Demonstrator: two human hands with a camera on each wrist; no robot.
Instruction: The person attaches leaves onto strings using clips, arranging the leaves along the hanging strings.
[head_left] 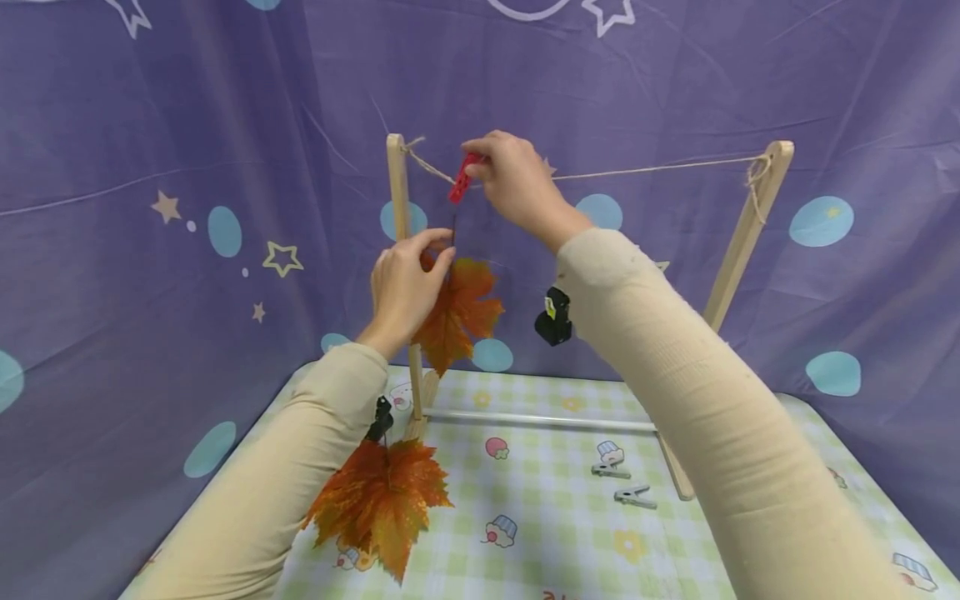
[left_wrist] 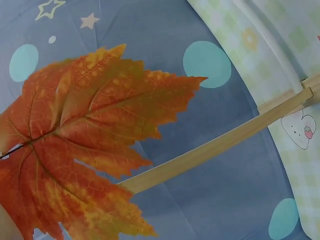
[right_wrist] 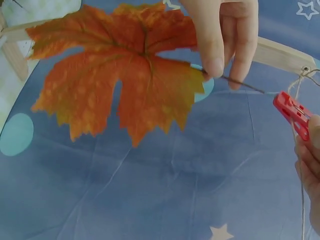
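The stem [right_wrist: 245, 85] of an orange leaf [head_left: 461, 312] is pinched by the left hand [head_left: 408, 279]; a red clip [head_left: 467, 177] is gripped by the right hand [head_left: 517, 179] beside the string [head_left: 645, 170]. The step in hand seems to be lining up stem and clip; next, the stem's tip probably needs to be brought into the clip. Just right of the left post [head_left: 400, 192], the leaf is held lobes down, its toothed edges tinged yellow-green.
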